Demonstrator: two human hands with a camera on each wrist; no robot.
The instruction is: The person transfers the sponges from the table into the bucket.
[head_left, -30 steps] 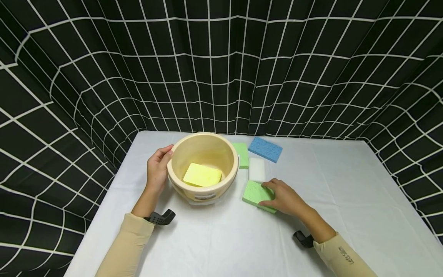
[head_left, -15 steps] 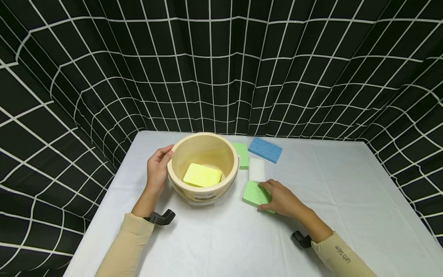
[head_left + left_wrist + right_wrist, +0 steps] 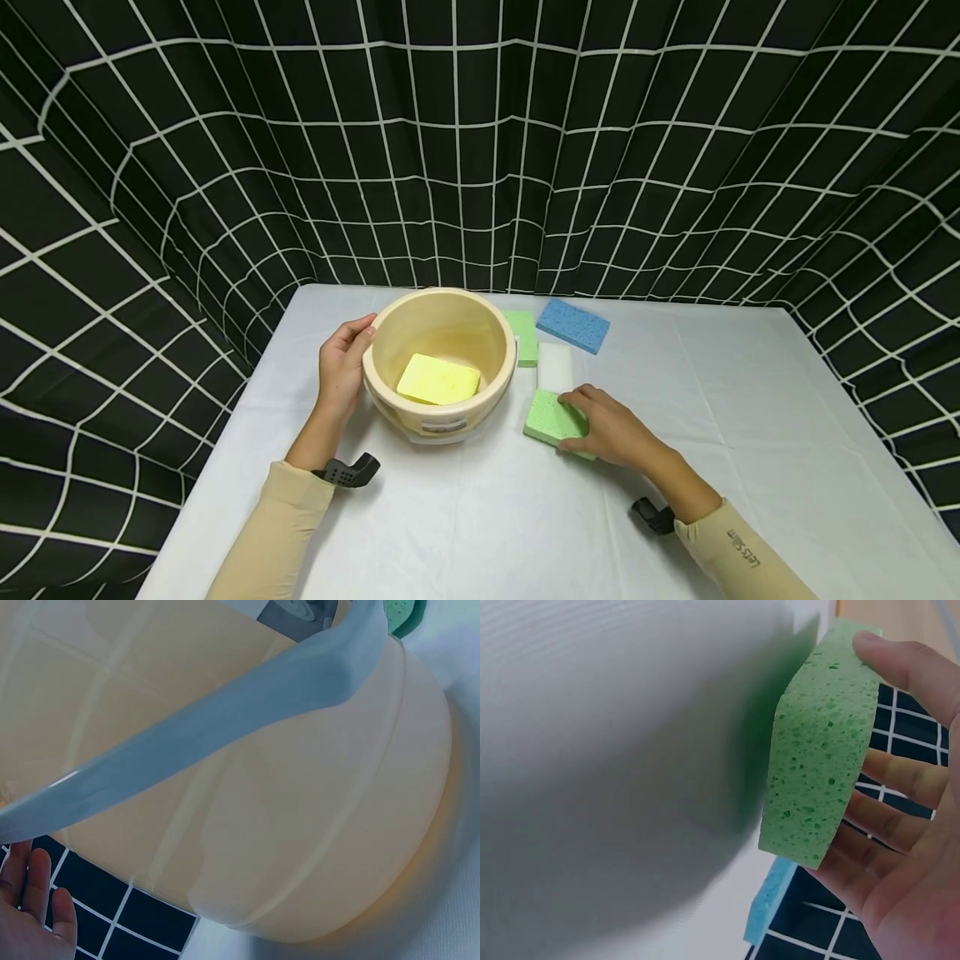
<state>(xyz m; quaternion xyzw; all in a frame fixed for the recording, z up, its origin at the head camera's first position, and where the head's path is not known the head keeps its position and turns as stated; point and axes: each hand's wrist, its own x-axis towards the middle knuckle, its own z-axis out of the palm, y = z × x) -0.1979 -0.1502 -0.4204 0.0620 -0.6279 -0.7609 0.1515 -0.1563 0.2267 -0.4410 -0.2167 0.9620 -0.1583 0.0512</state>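
A cream bucket point(image 3: 382, 400) stands on the left half of the table, and my left hand point(image 3: 341, 367) grips its rim with the thumb on top. Inside it lies a yellow sponge point(image 3: 438, 379). The left wrist view shows the bucket's wall point(image 3: 285, 817), its handle strap point(image 3: 187, 735) and some left fingers point(image 3: 36, 889). My right hand point(image 3: 611, 429) pinches a green sponge point(image 3: 551, 417) between thumb and fingers. In the right wrist view, the thumb presses one edge of this green sponge point(image 3: 821, 750), and the fingers lie along its other side.
A white sponge point(image 3: 555, 367) lies just beyond the held green one. Another green sponge point(image 3: 523, 337) is partly hidden behind the bucket, with a blue sponge point(image 3: 573, 325) to its right. The white-covered table point(image 3: 712, 375) ends at a black gridded curtain point(image 3: 480, 167).
My right hand has slid slightly left over the green sponge, and the sponge has shifted a touch. My left hand and the bucket have stayed in place.
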